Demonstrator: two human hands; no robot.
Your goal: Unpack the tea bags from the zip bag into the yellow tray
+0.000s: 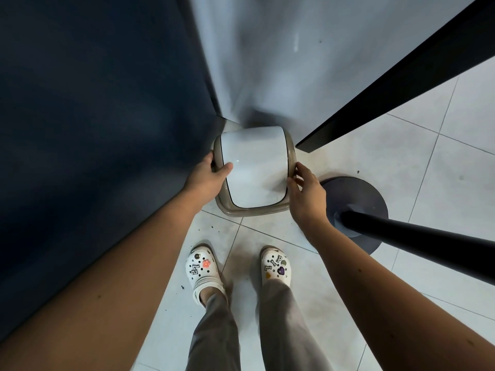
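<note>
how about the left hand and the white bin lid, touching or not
Touching. The head view shows the left hand gripping the bin, its thumb resting on the white lid.

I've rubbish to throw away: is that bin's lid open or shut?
Shut. The white lid fills the beige rim, showing no opening into the bin. The left hand and right hand grip the rim's sides.
</note>
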